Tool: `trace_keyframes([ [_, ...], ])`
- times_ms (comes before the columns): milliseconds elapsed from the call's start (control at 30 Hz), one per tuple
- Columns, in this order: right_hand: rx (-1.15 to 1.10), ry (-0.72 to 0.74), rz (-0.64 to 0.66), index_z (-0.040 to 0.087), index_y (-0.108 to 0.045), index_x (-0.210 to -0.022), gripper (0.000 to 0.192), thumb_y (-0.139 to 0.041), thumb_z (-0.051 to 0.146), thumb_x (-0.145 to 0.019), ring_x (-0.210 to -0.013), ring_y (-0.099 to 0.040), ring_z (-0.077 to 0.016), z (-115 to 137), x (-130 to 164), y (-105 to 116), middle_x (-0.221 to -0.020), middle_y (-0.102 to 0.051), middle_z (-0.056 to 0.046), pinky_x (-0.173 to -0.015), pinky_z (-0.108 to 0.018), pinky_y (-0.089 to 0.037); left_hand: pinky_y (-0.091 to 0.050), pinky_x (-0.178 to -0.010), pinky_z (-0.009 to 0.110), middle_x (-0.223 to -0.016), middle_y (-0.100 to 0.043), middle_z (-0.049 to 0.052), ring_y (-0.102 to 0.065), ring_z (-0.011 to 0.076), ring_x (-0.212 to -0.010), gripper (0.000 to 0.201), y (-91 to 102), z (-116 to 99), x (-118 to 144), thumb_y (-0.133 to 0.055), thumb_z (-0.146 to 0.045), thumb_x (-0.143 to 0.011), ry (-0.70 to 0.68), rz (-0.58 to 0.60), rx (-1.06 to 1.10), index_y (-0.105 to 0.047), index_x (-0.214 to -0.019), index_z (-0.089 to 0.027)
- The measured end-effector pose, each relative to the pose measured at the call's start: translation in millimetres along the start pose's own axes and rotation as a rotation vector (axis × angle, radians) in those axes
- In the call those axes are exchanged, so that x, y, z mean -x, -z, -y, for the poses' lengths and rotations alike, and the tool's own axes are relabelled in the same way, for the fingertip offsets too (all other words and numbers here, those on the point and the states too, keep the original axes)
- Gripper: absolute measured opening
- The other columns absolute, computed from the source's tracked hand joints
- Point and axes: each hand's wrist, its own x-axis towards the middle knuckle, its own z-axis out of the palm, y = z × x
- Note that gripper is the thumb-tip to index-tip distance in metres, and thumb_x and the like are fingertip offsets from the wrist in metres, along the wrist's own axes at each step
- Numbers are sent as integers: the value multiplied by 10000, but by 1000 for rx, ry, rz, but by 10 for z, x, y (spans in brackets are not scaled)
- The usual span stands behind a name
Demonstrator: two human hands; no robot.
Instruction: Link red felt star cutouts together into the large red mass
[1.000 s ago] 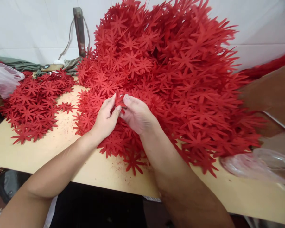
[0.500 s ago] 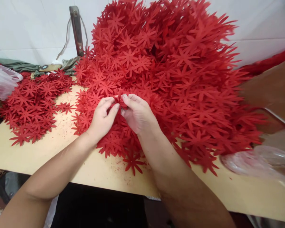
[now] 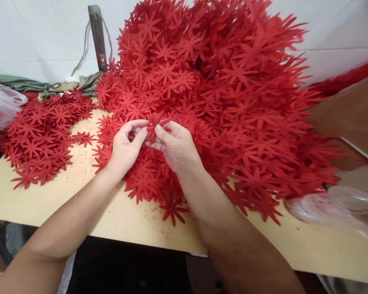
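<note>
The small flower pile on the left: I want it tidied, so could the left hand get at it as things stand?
Probably yes: bare table lies between the left hand and the small flower pile, but that hand's grip is on a red flower.

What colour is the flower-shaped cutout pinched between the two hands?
Red, the same as the big pile behind. The flower cutout shows in the head view, pinched between left hand and right hand.

Flower pile (image 3: 221, 81) top cut off; plastic bag (image 3: 334, 208) blurred, cropped at right edge.
</note>
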Motion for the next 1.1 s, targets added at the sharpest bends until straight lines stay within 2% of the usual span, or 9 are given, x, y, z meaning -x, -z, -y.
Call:
trace_keyframes([
  [133, 170, 73, -79, 189, -476, -618, 284, -667, 359, -740, -419, -461, -42, 57, 16, -17, -493, -531, 62, -440, -184, -387, -467, -850, 284, -920, -641, 26, -592, 125, -877, 216, 18, 3, 0, -550, -356, -833, -28, -3, -32, -601, -966, -194],
  [267, 314, 95, -80, 199, -429, -565, 329, -637, 339, -778, -387, -415, -44, 84, 26, -3, -455, -483, 64, -416, -199, -332, -458, -891, 302, -1002, -654, 40, -597, 145, -982, 245, 22, 11, -4, -532, -387, -840, -14, 16, -34, -600, -980, -198],
  [533, 541, 231, -180, 209, -383, -503, 396, -587, 343, -816, -409, -327, -59, 43, -31, 119, -426, -352, 65, -447, -233, -274, -471, -878, 300, -958, -667, 30, -604, 132, -901, 245, -17, -27, 36, -571, -371, -818, 21, 59, 19, -628, -981, -197],
  [667, 569, 281, -198, 205, -417, -516, 368, -623, 354, -783, -455, -303, -67, 51, -35, 134, -459, -355, 59, -467, -238, -251, -473, -861, 290, -959, -665, 31, -595, 123, -871, 261, -21, -47, 44, -586, -372, -808, 42, 75, 42, -630, -992, -192],
  [900, 622, 267, -219, 205, -455, -549, 328, -574, 376, -803, -472, -320, -77, 40, -41, 171, -475, -380, 51, -482, -244, -254, -474, -821, 278, -977, -655, 41, -580, 118, -834, 335, -33, -4, 51, -611, -396, -787, 59, 131, 49, -630, -1048, -188],
  [1100, 577, 338, -280, 199, -325, -490, 476, -586, 470, -783, -461, -266, -57, 25, -83, 186, -461, -280, 64, -474, -241, -235, -471, -794, 258, -984, -651, 34, -571, 105, -815, 397, -57, 16, 65, -674, -385, -733, 129, 140, 127, -633, -1072, -183],
])
